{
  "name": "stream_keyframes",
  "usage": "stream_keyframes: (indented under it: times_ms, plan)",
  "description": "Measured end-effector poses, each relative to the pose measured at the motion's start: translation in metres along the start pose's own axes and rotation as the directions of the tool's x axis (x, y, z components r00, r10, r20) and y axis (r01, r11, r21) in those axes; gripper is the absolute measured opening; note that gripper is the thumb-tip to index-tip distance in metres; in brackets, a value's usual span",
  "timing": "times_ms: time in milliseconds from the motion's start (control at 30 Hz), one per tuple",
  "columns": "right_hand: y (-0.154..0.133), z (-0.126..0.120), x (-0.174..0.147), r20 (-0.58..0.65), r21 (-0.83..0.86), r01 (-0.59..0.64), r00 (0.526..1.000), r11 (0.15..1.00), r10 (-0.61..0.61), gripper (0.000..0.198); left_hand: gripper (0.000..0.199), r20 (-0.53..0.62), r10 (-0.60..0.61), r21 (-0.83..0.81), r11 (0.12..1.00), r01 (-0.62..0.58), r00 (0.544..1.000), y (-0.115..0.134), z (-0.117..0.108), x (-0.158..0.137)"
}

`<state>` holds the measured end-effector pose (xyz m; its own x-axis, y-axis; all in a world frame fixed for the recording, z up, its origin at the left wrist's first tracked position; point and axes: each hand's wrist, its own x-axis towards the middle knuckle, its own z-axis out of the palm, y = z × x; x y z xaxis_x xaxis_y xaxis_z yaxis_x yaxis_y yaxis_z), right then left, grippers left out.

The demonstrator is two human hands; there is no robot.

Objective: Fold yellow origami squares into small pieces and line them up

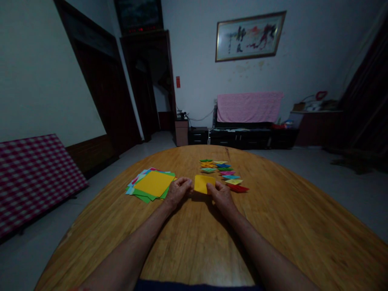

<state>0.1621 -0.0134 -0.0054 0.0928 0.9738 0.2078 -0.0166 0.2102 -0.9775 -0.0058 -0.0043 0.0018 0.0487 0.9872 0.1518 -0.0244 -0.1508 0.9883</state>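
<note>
My right hand (222, 196) pinches a small folded square of yellow paper (202, 184) by its right edge, thumb on the near face. The square is held tilted up, a little above the tabletop. Just left of it is my left hand (179, 192), its fingers curled and pressed together, with a narrow gap between the fingertips and the paper. Beside that hand lies a fanned stack of coloured paper sheets (154, 184), yellow on top, with green, blue and pink edges showing. Beyond my right hand, several folded paper boats (226, 169) lie in two rows; a red one (238, 188) is nearest.
Everything rests on a large round wooden table (194, 250). Past its far edge stands a low black cabinet (239, 138) with a pink cloth (250, 107) above it. At left is a panel in red-and-white checks (39, 173).
</note>
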Motion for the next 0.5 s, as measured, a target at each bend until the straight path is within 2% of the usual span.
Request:
stream_keyframes:
  times_ms: [133, 300, 400, 500]
  plan:
    - [-0.0038, -0.0019, -0.0001, -0.048, -0.011, 0.032, 0.998, 0.999, -0.032, 0.040, 0.033, 0.068, -0.049, -0.013, 0.999, 0.050, 0.997, 0.0032, -0.0002, -0.0026]
    - [-0.0053, -0.0005, -0.0005, -0.039, 0.012, 0.017, 0.999, 1.000, -0.016, 0.035, 0.028, 0.125, -0.067, -0.009, 0.998, 0.069, 0.990, 0.0032, 0.0046, -0.0074]
    - [-0.0066, 0.0006, -0.0012, -0.046, 0.044, -0.007, 0.999, 0.999, 0.009, 0.032, 0.029, 0.135, -0.104, -0.025, 0.994, 0.108, 0.985, 0.0022, 0.0070, -0.0092]
    - [-0.0080, 0.0011, -0.0020, -0.041, 0.042, -0.014, 0.999, 0.999, 0.016, 0.032, 0.029, 0.127, -0.090, -0.014, 0.996, 0.092, 0.988, 0.0001, 0.0076, -0.0086]
